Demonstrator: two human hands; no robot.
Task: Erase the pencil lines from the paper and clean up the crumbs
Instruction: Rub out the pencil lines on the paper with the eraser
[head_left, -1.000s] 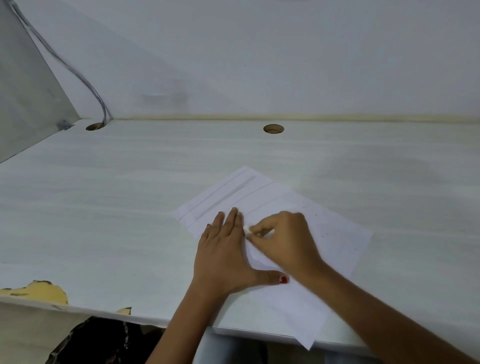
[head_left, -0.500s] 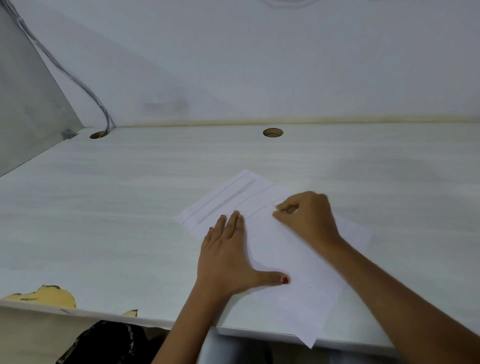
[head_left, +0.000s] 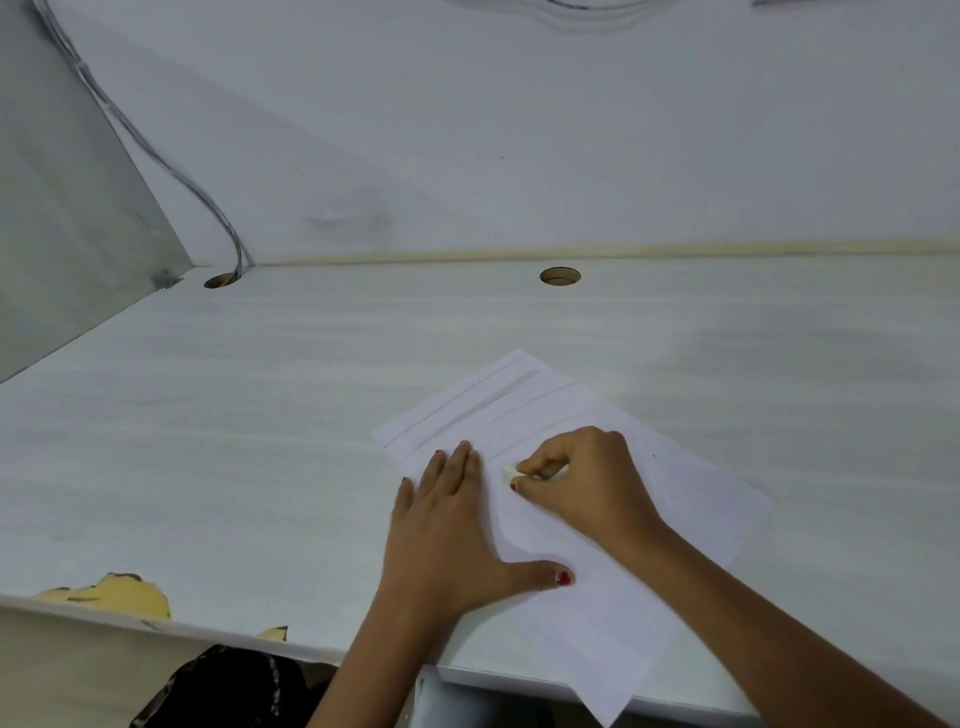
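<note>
One paper (head_left: 701, 499), white, plain, lying flat on the desk (head_left: 260, 415) and turned at an angle; its near corner hangs over the desk's front edge. The pencil lines (head_left: 483, 410) run long and parallel across the far-left end of the sheet, one of them a wider grey band; roughly four or five, too faint for an exact count. The rest of the sheet looks mostly blank. A few tiny dark specks (head_left: 670, 499) sit on the paper right of the right hand, too small to tell what they are. Left hand (head_left: 452, 530): flat, palm down, fingers straight and together, thumb splayed wide to the right, pressing on the sheet's left side, fingertips just short of the lines. Right hand (head_left: 582, 488): curled, thumb and fingers pinching one small whitish eraser (head_left: 509, 471), whose tip is down on the paper just beside the left fingertips. Red varnish on the nails. Count: 1 sheet, 1 eraser, 2 hands, 2 round cable holes at the desk's back edge (left (head_left: 222, 280), right (head_left: 560, 276)), 1 cable bundle (head_left: 156, 156) dropping into the left one, 2 chipped yellow patches (head_left: 119, 597) on the front-left edge. Dark patterned fabric (head_left: 223, 686) below the edge.
</note>
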